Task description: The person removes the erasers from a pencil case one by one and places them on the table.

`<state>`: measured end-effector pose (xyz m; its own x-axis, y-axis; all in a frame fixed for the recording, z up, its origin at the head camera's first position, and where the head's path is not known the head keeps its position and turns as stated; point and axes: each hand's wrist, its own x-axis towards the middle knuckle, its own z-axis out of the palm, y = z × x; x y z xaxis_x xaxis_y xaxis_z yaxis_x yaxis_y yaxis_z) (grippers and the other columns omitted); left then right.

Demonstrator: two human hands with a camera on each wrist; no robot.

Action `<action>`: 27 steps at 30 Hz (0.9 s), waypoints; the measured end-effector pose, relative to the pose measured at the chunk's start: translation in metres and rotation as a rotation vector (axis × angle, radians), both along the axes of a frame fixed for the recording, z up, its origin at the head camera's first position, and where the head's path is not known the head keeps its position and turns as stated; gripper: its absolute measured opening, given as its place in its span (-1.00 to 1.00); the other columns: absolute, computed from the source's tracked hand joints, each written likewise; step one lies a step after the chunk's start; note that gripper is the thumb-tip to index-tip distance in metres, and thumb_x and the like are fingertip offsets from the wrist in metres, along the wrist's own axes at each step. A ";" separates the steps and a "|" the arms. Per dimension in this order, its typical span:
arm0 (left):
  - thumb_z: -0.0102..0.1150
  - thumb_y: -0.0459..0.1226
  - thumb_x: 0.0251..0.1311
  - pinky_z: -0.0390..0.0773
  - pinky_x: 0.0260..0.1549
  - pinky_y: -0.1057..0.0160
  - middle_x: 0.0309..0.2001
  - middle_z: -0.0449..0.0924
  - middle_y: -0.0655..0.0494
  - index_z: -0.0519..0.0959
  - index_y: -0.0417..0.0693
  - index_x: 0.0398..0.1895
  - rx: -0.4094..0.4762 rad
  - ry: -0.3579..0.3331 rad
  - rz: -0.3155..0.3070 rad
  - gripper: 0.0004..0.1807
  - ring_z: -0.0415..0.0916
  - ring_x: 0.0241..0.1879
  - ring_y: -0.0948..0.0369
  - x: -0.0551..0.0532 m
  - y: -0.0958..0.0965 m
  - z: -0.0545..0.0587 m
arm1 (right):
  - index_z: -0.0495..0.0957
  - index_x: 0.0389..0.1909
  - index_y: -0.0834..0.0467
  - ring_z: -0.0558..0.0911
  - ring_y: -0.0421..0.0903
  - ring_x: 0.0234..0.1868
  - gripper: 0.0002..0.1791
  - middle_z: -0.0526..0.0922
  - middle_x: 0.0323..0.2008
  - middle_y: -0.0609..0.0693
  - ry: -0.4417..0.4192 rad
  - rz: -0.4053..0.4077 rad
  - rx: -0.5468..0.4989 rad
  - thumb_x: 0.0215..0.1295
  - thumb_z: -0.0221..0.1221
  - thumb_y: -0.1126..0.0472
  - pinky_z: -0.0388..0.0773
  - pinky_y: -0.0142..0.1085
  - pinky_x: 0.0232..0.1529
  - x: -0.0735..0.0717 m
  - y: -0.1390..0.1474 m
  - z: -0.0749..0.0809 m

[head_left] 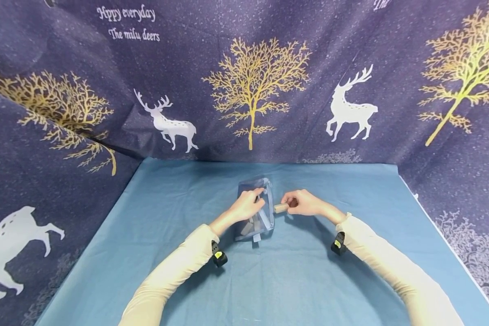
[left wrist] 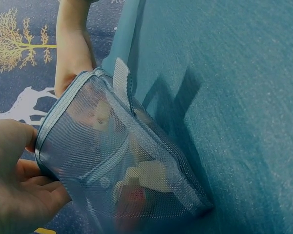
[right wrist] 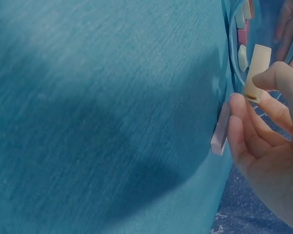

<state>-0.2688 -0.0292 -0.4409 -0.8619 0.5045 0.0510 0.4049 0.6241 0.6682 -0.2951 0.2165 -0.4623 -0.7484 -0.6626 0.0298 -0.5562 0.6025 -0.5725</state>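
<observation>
A blue mesh zipper pouch (head_left: 270, 213) lies on the blue cloth with its mouth toward the right. My left hand (head_left: 247, 206) grips its edge, thumb and fingers on either side of the zipper rim (left wrist: 56, 114) in the left wrist view. Through the mesh show several small blocks, among them a cream one (left wrist: 154, 175). Just outside the mouth, my right hand (head_left: 306, 202) pinches a beige wooden block (right wrist: 259, 68) between thumb and fingers. Beside those fingers a mauve block (right wrist: 220, 130) rests on the cloth.
A blue cloth (head_left: 309, 280) covers the table, and a dark fabric backdrop (head_left: 212, 127) with deer and trees rises behind and at both sides. A small tag (head_left: 256, 237) sticks out from the pouch's near end. Black wrist cameras (head_left: 219, 257) hang below both sleeves.
</observation>
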 end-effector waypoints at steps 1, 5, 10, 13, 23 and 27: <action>-0.20 -0.26 0.25 0.09 -0.90 0.41 -0.68 0.37 -0.02 0.21 -0.24 0.31 0.000 0.000 0.001 -0.46 -0.08 -0.91 0.35 0.000 0.000 0.000 | 0.56 -0.22 0.06 0.61 -0.24 -0.42 -0.75 0.66 -0.42 -0.10 0.000 0.000 0.002 0.02 0.20 0.28 0.54 -0.42 -0.34 0.000 0.000 0.000; -0.20 -0.26 0.25 0.09 -0.90 0.41 -0.65 0.39 0.01 0.21 -0.24 0.31 -0.010 0.007 0.002 -0.46 -0.08 -0.91 0.36 -0.001 0.000 0.000 | 0.56 -0.22 0.05 0.61 -0.25 -0.43 -0.75 0.66 -0.42 -0.11 0.005 -0.004 0.016 0.01 0.20 0.28 0.53 -0.42 -0.34 0.001 0.002 0.002; -0.20 -0.25 0.25 0.09 -0.88 0.43 -0.47 0.49 -0.10 0.20 -0.25 0.31 -0.010 0.009 -0.002 -0.45 -0.07 -0.90 0.37 -0.001 0.000 -0.001 | 0.56 -0.21 0.07 0.61 -0.26 -0.44 -0.75 0.66 -0.41 -0.09 -0.010 -0.010 0.019 0.02 0.19 0.28 0.53 -0.43 -0.36 0.002 0.003 0.004; -0.19 -0.25 0.25 0.08 -0.88 0.43 -0.43 0.52 -0.17 0.21 -0.25 0.31 -0.005 0.010 0.001 -0.45 -0.08 -0.89 0.37 -0.001 0.000 -0.002 | 0.56 -0.21 0.08 0.61 -0.24 -0.43 -0.75 0.67 -0.41 -0.07 -0.032 -0.012 0.014 0.03 0.19 0.28 0.53 -0.42 -0.37 0.004 0.004 0.005; -0.19 -0.26 0.23 0.08 -0.87 0.43 -0.69 0.30 0.11 0.23 -0.28 0.29 -0.006 0.024 -0.001 -0.45 -0.08 -0.89 0.37 -0.001 0.000 -0.002 | 0.57 -0.21 0.10 0.63 -0.25 -0.42 -0.73 0.68 -0.39 -0.03 -0.019 -0.018 0.012 -0.01 0.21 0.30 0.54 -0.44 -0.35 0.006 0.008 0.004; -0.17 -0.28 0.23 0.07 -0.87 0.43 -0.27 0.53 -0.20 0.24 -0.29 0.28 0.013 0.030 -0.004 -0.47 -0.07 -0.89 0.37 -0.001 0.000 -0.002 | 0.57 -0.21 0.15 0.63 -0.25 -0.43 -0.72 0.69 -0.39 0.00 -0.019 -0.011 0.006 -0.04 0.21 0.31 0.55 -0.43 -0.35 0.006 0.009 0.006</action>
